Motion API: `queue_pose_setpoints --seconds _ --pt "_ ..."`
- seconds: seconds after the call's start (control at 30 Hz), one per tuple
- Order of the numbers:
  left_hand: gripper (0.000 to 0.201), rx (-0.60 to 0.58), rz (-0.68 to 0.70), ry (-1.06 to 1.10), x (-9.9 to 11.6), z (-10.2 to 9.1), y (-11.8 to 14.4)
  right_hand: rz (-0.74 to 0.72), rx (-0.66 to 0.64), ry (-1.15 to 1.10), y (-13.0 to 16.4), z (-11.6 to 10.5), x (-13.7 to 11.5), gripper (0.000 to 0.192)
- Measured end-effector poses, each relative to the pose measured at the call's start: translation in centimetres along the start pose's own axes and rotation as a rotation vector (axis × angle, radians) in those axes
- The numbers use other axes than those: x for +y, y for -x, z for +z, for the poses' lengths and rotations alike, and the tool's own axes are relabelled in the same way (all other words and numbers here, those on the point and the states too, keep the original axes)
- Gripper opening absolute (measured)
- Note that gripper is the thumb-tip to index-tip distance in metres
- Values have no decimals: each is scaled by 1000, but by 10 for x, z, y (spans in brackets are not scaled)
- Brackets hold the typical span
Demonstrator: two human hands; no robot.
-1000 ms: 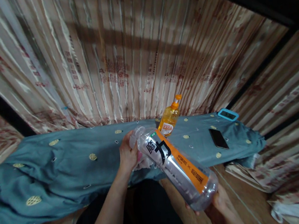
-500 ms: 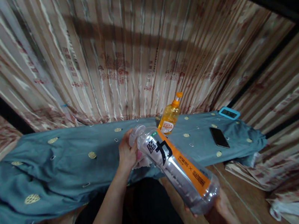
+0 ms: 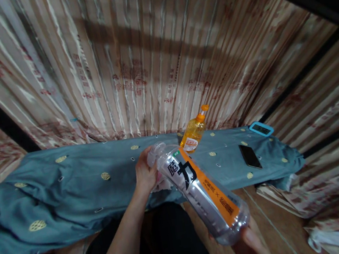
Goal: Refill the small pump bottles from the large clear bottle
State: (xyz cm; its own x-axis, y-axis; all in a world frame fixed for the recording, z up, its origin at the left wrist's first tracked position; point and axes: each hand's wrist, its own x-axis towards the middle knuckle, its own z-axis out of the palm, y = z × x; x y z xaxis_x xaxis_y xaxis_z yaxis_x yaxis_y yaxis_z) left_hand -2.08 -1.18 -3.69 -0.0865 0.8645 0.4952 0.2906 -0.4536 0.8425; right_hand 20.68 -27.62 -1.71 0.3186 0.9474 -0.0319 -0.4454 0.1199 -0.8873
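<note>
A large clear plastic bottle [image 3: 198,187] with a silver and orange label lies slantwise between my hands. Its mouth points up and left. My right hand [image 3: 250,243] is closed round the base end, with the thumb against the plastic. At the neck end my left hand [image 3: 146,171] is closed beside a clear rounded plastic part [image 3: 152,154], which may be a cap; its fingertips are partly hidden by the bottle. A crumpled white and pink thing [image 3: 161,183] shows below my left hand. Just behind the bottle stands a pump bottle [image 3: 194,131] of yellow liquid with an orange top.
A grey-green cloth with yellow prints [image 3: 70,190] covers the narrow bench. On its right side lie a dark phone [image 3: 250,156] and a blue-framed digital clock [image 3: 261,128]. Patterned curtains [image 3: 135,72] hang behind and at the sides. A white bag [image 3: 338,239] sits lower right.
The bottle and both hands stay nearly where they were, with only a slight shift. The whole view has moved a little.
</note>
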Motion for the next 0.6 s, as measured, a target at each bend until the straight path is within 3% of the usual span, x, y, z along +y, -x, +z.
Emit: queue_pose_setpoints --seconds 0.23,0.6 --pt "44 2 -11 -5 2 0 1 48 83 -53 4 9 -3 56" --pt "40 3 -19 16 4 -1 0 19 126 52 6 0 2 68"
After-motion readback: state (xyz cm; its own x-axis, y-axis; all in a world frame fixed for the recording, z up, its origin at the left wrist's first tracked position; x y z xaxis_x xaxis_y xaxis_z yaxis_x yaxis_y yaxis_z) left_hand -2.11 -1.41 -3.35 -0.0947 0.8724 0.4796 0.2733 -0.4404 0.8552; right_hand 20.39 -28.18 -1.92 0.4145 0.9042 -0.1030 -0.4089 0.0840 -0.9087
